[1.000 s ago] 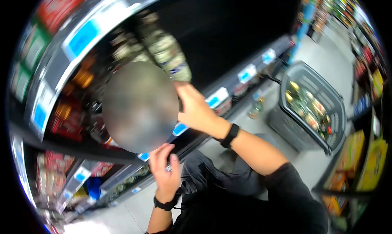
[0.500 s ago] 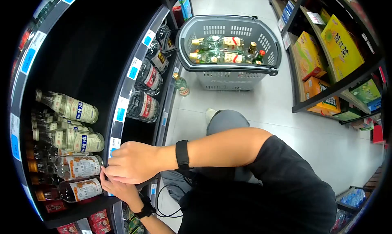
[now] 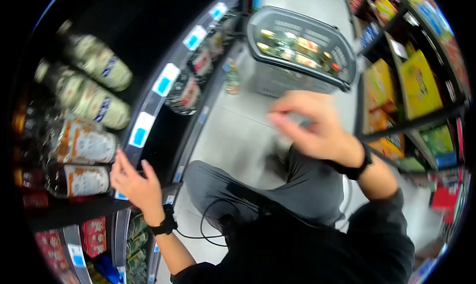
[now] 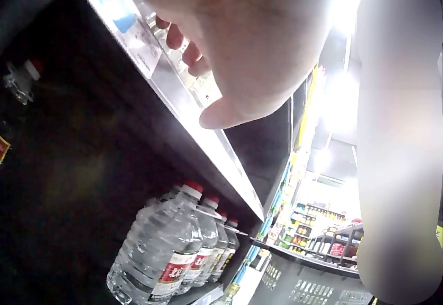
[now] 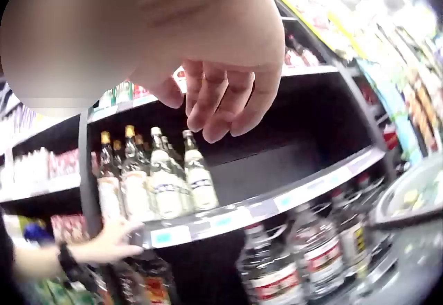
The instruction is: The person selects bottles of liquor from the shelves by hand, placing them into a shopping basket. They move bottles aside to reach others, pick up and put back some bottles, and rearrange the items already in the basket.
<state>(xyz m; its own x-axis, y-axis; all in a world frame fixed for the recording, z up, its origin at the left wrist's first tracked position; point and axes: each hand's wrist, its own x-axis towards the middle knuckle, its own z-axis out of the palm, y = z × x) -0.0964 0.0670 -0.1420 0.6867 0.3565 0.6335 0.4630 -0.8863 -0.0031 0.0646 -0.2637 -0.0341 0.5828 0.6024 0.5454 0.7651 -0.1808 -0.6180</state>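
Observation:
In the head view my left hand (image 3: 139, 185) is at the shelf's front edge, fingers spread, the tips beside an orange-and-white labelled bottle (image 3: 89, 142); whether they touch it I cannot tell. A darker bottle (image 3: 82, 181) with a similar label stands next to it. Pale bottles with cream labels (image 3: 91, 98) are farther along the same shelf. My right hand (image 3: 317, 127) hangs in the air over the floor, away from the shelf; in the right wrist view its fingers (image 5: 218, 104) droop loosely around nothing.
A grey basket (image 3: 297, 75) with several bottles stands in the aisle, a single small bottle (image 3: 232, 80) on the floor beside it. Large clear jugs (image 3: 184, 93) fill part of the lower shelf. Shelves with yellow boxes (image 3: 420, 83) line the right.
My right hand has left the shelf edge beside my left hand and moved right, over the floor. My left hand stays by the shelf edge, its fingers more spread. The view has shifted.

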